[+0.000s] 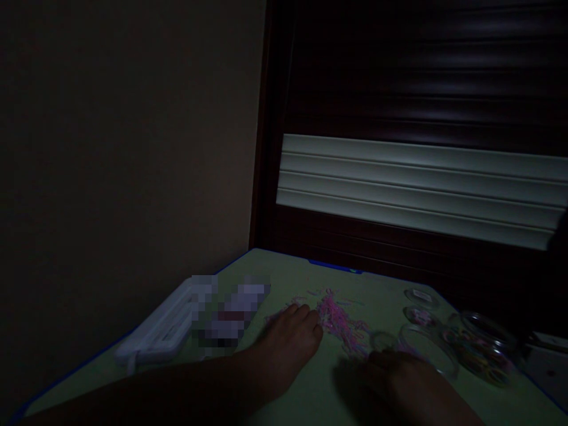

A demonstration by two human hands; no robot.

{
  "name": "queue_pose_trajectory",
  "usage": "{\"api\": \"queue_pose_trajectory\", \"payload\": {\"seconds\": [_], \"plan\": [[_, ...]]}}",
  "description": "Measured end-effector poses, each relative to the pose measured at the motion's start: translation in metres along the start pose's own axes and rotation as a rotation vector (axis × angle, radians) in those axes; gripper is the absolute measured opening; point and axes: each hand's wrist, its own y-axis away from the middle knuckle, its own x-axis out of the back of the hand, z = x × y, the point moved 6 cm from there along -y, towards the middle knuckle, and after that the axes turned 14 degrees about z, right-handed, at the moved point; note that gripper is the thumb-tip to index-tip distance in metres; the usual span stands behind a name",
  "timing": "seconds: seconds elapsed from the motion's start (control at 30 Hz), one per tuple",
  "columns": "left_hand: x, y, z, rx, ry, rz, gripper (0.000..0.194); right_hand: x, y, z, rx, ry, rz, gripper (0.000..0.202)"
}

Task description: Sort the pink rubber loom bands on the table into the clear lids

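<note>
A pale label shows on the round lid (421, 297) at the right of the frame, but its writing is too small and dim to read. Any print on the packet (237, 310) left of centre is blurred into blocks.

My left forearm comes in from the lower left corner, nearly level, and my left hand (290, 340) lies palm down on the green worktop (306, 396) at the lower centre. Its fingers are bent and close together, pointing up and right, beside the left edge of the pink bands (339, 322). I cannot tell whether anything is under its fingertips.

My right hand (399, 378) reaches in from the lower right, back upward, fingers bent toward the lower end of the bands. It is in deep shadow, so how far open it is and whether it has hold of anything, I cannot tell.

The bands lie in a loose, tangled heap between and above my hands, with strays scattered around. To the right, a small round dish (419, 318) holds more pink pieces just below the lid, and a clear jar (481, 349) with multicoloured bands lies tilted. A white power strip (162, 325) rests at the left, beside the packet.
</note>
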Motion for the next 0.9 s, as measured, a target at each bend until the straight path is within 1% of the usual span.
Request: {"api": "queue_pose_trajectory", "payload": {"seconds": [0.1,0.27,0.37,0.6,0.67,0.77,0.9], "plan": [[0.003,0.001,0.000,0.001,-0.008,0.037,0.012,-0.002,0.001,0.002,-0.010,-0.001,-0.011,0.019],[0.000,0.002,-0.002,-0.003,-0.048,0.036,0.010,-0.006,0.002,0.003,0.005,0.040,0.011,0.020],[-0.001,0.002,-0.001,-0.007,-0.058,0.034,0.009,-0.004,0.001,0.002,0.006,0.050,0.029,0.020],[0.007,0.002,0.000,0.034,-0.010,0.052,0.008,0.001,0.000,0.003,-0.017,0.016,0.040,0.024],[0.008,0.002,-0.001,0.057,0.040,0.067,0.009,0.000,0.000,0.004,-0.030,0.020,0.050,0.024],[0.009,0.002,-0.004,0.120,0.196,0.104,0.011,0.000,-0.002,0.008,-0.072,0.043,0.063,0.021],[0.011,0.002,-0.011,0.272,0.465,0.183,0.014,0.008,-0.004,0.009,-0.115,0.041,0.039,0.022]]}}
